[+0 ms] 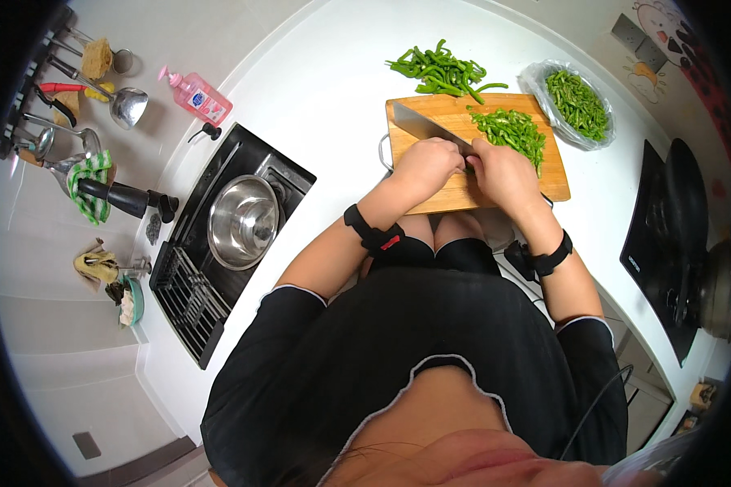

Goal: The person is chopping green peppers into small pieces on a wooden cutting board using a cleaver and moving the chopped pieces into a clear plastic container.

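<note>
On the white counter lies a wooden cutting board (pixel 557 176) with a metal handle. My right hand (pixel 504 171) grips a kitchen knife (pixel 420 123), whose broad blade points to the upper left across the board. My left hand (pixel 429 165) rests on the board against the near side of the blade, its fingers curled; they hide whatever lies beneath them. Chopped green peppers (pixel 512 134) are piled beyond the knife. Whole or long green peppers (pixel 441 68) lie behind the board. A bowl lined with a clear plastic bag (pixel 531 78) holds more cut green peppers (pixel 577 105) at the back right.
To the left is a black sink (pixel 262 159) with a steel bowl (pixel 243 222) and a dish rack (pixel 189 304). A pink soap bottle (pixel 202 100) stands behind it. Utensils hang on the left wall. At the right is a black cooktop (pixel 646 225) with a pan (pixel 685 201).
</note>
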`<state>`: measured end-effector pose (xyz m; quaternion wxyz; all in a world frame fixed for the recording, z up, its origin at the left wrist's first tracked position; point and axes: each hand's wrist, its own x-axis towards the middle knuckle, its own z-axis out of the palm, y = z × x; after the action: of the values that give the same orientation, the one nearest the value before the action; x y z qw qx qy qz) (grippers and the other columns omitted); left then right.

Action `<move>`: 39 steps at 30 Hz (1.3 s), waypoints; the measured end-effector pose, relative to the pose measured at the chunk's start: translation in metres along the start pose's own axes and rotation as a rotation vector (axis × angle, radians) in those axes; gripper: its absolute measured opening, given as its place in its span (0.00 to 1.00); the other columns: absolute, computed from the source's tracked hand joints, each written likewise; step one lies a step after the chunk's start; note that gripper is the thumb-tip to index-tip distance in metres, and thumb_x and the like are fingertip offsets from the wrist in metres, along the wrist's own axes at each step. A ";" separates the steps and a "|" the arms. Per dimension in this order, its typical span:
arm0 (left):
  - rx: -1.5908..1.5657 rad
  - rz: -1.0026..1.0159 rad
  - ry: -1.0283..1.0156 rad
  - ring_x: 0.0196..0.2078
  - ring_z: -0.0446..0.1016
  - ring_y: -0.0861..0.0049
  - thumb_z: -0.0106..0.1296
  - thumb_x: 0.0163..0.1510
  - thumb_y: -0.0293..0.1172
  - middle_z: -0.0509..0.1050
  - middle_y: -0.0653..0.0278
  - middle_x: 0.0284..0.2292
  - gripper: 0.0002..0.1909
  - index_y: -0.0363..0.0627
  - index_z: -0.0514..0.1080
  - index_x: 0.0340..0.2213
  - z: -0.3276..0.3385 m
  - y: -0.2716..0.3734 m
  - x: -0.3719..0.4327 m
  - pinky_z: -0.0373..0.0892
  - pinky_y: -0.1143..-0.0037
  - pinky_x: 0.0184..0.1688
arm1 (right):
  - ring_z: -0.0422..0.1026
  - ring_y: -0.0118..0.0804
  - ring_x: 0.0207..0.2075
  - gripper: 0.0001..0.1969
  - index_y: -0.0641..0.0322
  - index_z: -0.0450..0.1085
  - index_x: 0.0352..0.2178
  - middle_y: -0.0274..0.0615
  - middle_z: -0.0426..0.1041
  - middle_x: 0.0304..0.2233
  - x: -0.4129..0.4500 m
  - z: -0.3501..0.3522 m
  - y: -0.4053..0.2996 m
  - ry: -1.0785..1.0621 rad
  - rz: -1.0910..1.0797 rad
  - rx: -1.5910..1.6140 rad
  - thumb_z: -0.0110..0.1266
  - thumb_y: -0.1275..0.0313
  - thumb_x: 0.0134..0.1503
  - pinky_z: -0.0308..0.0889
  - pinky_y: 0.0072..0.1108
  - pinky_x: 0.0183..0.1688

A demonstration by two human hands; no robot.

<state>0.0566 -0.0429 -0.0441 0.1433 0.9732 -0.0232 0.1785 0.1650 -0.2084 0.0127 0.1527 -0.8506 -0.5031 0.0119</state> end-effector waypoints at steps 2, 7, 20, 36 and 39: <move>-0.024 -0.007 -0.001 0.40 0.78 0.62 0.57 0.53 0.32 0.79 0.63 0.33 0.06 0.46 0.81 0.30 -0.001 0.003 -0.004 0.75 0.66 0.44 | 0.78 0.60 0.34 0.10 0.60 0.71 0.35 0.54 0.78 0.28 0.000 -0.010 0.008 -0.013 -0.027 0.036 0.55 0.64 0.63 0.72 0.47 0.36; 0.002 0.017 0.047 0.39 0.79 0.62 0.56 0.54 0.31 0.79 0.63 0.33 0.06 0.46 0.81 0.30 0.002 0.004 -0.004 0.75 0.66 0.43 | 0.78 0.60 0.35 0.10 0.60 0.71 0.35 0.55 0.79 0.29 -0.013 -0.021 0.002 -0.082 0.074 -0.021 0.54 0.64 0.63 0.72 0.47 0.37; 0.096 0.043 0.043 0.40 0.79 0.63 0.54 0.54 0.29 0.79 0.63 0.33 0.07 0.46 0.81 0.30 0.003 0.010 -0.009 0.75 0.66 0.43 | 0.78 0.60 0.35 0.10 0.60 0.72 0.36 0.55 0.78 0.30 -0.002 0.005 -0.005 -0.008 0.020 0.049 0.54 0.64 0.63 0.72 0.47 0.37; -0.179 -0.127 0.081 0.41 0.76 0.60 0.65 0.51 0.32 0.79 0.60 0.33 0.06 0.43 0.81 0.30 -0.008 0.000 -0.006 0.73 0.65 0.46 | 0.76 0.63 0.35 0.09 0.62 0.73 0.33 0.57 0.77 0.29 -0.019 -0.031 0.021 0.060 0.050 0.119 0.57 0.66 0.61 0.70 0.47 0.38; -0.105 -0.069 0.107 0.39 0.76 0.62 0.65 0.50 0.33 0.79 0.63 0.32 0.06 0.44 0.82 0.28 -0.006 -0.002 -0.007 0.73 0.66 0.45 | 0.76 0.63 0.36 0.10 0.62 0.73 0.33 0.57 0.77 0.29 -0.025 -0.041 0.017 -0.069 0.029 0.017 0.58 0.66 0.61 0.70 0.47 0.38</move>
<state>0.0482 -0.0397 -0.0411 0.2012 0.9536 0.0088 0.2238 0.1744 -0.2482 0.0436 0.1423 -0.8555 -0.4956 0.0479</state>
